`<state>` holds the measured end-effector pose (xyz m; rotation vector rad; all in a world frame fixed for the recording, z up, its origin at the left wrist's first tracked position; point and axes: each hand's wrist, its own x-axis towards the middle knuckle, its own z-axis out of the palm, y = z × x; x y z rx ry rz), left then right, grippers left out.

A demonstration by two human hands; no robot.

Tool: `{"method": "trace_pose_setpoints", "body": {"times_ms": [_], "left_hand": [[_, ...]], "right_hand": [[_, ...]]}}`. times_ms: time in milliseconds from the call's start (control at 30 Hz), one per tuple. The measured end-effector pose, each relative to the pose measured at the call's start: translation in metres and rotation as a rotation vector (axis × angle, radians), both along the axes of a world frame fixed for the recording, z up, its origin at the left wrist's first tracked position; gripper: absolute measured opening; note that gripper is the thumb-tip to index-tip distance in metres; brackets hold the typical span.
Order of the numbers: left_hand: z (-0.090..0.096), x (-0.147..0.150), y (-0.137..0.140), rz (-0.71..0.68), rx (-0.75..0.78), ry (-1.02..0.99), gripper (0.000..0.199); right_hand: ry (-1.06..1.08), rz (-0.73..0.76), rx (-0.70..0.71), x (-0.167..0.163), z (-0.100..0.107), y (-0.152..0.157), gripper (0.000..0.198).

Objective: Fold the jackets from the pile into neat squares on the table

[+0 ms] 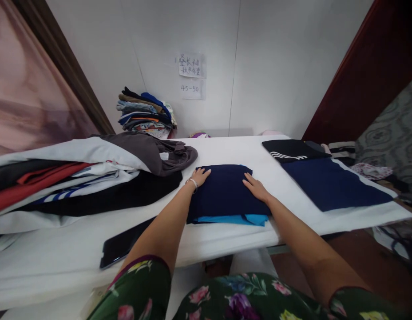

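A folded navy garment (227,191) lies flat on the white-covered table (226,151) straight in front of me. A bright blue layer (232,219) shows along its near edge. My left hand (200,177) rests on its left side near the far corner, fingers stretched out, with a bracelet at the wrist. On the right side my right hand (255,187) lies with fingers spread, the fingertips on the cloth. Neither hand grips anything. The underside of the garment is hidden.
On the left lies a loose heap of clothes (152,153). A dark phone (126,242) is near the front edge. A folded stack (144,113) stands by the wall. On the right lie a folded navy piece (332,184) and a black striped one (292,150).
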<state>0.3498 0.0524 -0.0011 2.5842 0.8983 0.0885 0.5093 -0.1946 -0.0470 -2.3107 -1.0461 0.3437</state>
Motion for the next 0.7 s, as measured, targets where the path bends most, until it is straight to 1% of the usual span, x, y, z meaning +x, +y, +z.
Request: {"method": "trace_pose_setpoints", "body": {"times_ms": [100,200,233,300,367,433,467,500,567,633,700], "left_hand": [[0.001,-0.016,-0.018,0.009,-0.009,0.029,0.077],[-0.005,-0.036,-0.046,-0.047,0.058,-0.001,0.078],[-0.007,-0.041,-0.054,-0.064,0.09,-0.015,0.077],[-0.011,-0.049,-0.064,-0.074,0.136,-0.028,0.077],[-0.013,-0.051,-0.068,-0.07,0.155,-0.022,0.076],[-0.013,-0.051,-0.067,-0.071,0.156,-0.018,0.075],[-0.013,-0.051,-0.065,-0.073,0.156,-0.02,0.074],[-0.013,-0.05,-0.064,-0.073,0.157,-0.023,0.074],[-0.012,-0.05,-0.064,-0.074,0.156,-0.026,0.074],[-0.012,-0.051,-0.064,-0.077,0.154,-0.025,0.074],[-0.012,-0.051,-0.065,-0.081,0.154,-0.026,0.074]], "right_hand": [[-0.008,0.001,0.007,0.0,-0.002,0.0,0.07],[-0.001,0.0,-0.003,0.0,0.003,0.0,0.07],[0.006,0.004,-0.023,-0.001,0.008,0.0,0.069],[0.009,-0.015,-0.107,-0.006,0.023,-0.001,0.069],[-0.055,-0.06,-0.164,-0.02,0.04,-0.002,0.069],[-0.196,-0.059,-0.111,-0.042,0.053,-0.006,0.068],[-0.269,-0.022,-0.059,-0.055,0.056,-0.008,0.067],[-0.324,0.028,-0.018,-0.067,0.056,-0.01,0.066],[-0.356,0.11,-0.023,-0.089,0.048,-0.013,0.065],[-0.337,0.136,-0.071,-0.102,0.037,-0.016,0.066],[-0.323,0.132,-0.096,-0.106,0.027,-0.017,0.066]]}}
